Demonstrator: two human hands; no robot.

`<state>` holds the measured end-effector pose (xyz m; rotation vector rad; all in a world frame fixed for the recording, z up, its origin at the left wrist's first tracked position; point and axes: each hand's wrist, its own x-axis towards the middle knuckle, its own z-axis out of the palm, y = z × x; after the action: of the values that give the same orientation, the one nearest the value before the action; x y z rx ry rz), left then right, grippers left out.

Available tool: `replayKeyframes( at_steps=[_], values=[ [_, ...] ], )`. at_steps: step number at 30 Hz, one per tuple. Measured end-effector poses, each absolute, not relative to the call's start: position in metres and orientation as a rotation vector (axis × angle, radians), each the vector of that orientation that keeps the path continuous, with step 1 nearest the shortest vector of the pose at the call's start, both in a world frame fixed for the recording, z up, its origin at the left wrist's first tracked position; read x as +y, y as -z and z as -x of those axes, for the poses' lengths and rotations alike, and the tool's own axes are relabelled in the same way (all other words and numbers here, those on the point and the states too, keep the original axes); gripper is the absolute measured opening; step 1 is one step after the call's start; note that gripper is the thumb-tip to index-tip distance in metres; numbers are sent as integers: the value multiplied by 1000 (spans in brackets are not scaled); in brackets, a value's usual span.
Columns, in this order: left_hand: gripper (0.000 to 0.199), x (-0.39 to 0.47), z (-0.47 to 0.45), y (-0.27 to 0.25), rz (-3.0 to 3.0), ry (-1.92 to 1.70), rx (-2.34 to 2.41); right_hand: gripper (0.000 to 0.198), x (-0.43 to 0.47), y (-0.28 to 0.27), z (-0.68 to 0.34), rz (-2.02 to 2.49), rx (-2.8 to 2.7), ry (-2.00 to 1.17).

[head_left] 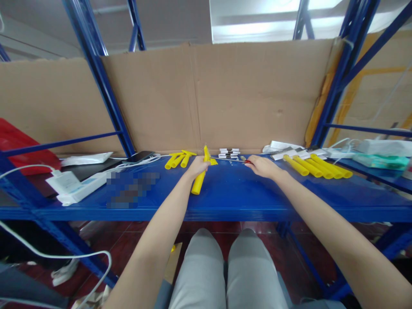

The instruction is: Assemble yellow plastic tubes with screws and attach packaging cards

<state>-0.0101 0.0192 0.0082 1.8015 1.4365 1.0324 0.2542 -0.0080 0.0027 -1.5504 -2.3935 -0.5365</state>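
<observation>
My left hand (197, 166) is closed around a yellow T-shaped piece (199, 182), a thick tube with a crosspiece at its far end. The tube slants down toward the shelf's front. In my right hand (262, 166) is a thin-shafted tool with a red handle (248, 162), mostly covered by my fingers; its exact kind is unclear. Its slim shaft (230, 159) reaches left toward the yellow crosspiece; whether they touch cannot be told. Behind the hands lies a small stack of black-and-white pieces (229, 153).
Yellow T-shaped pieces (177, 159) lie at the back left. Several yellow tubes (318, 166) line up at right beside white packets (286, 151). A power strip (82, 187) with cables sits at left. Cardboard (225, 94) and blue posts (334, 94) bound the blue shelf (238, 193).
</observation>
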Motion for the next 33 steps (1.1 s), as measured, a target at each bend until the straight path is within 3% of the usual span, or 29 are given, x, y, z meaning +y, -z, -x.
replayKeyframes(
  at_steps=[8, 27, 33],
  values=[
    [16, 20, 10, -9, -1811, -998, 1459, 31, -13, -4, -251, 1740, -2341, 594],
    [18, 18, 7, -7, -1753, -1031, 1447, 28, -3, 2, -252, 1657, -2362, 425],
    [19, 16, 6, -8, -1765, -1022, 1434, 21, -5, 1, -254, 1626, -2381, 507]
  ],
)
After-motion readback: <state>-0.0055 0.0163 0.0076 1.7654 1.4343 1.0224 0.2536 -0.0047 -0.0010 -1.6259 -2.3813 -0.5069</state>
